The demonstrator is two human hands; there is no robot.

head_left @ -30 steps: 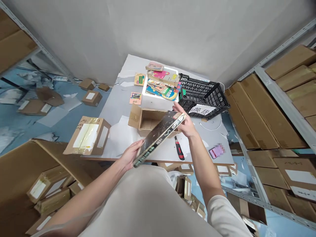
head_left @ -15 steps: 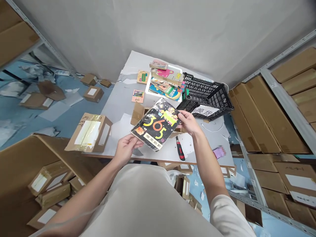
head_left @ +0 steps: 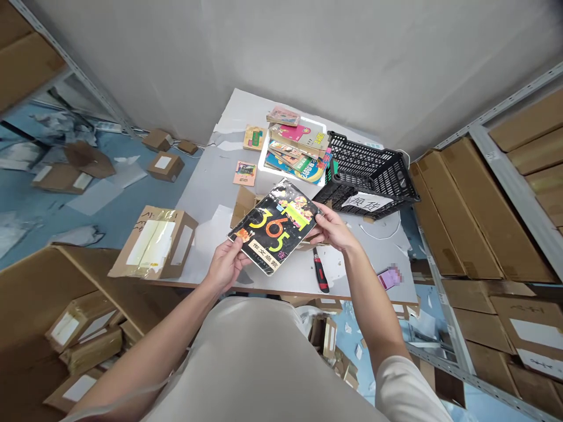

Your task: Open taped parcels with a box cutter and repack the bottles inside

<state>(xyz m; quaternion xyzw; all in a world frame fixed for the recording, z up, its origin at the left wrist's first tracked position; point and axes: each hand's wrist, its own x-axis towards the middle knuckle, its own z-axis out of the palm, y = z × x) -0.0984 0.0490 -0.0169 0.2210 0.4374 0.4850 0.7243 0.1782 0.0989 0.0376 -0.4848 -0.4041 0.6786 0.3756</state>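
Note:
A black-covered book (head_left: 277,225) with a large "365" in colour is held tilted above the table's front part. My left hand (head_left: 227,262) grips its lower left corner, thumb on the cover and fingers beneath. My right hand (head_left: 333,227) pinches the right edge. Partly hidden under the book is an open cardboard box (head_left: 244,206). Just below my right hand, a red and black utility knife (head_left: 321,272) lies on the table. Behind the book, a white foam box (head_left: 285,181) is heaped with several books (head_left: 301,143).
A black plastic crate (head_left: 369,170) with a paper label stands at the right back of the table (head_left: 204,170). A taped carton (head_left: 153,240) sits at the front left. Shelves of cartons (head_left: 461,205) flank the right side. A large open box (head_left: 39,281) holds several parcels at lower left.
The book has shifted slightly left and down and lies flatter to view. My left thumb has moved onto its cover. Both hands still hold it.

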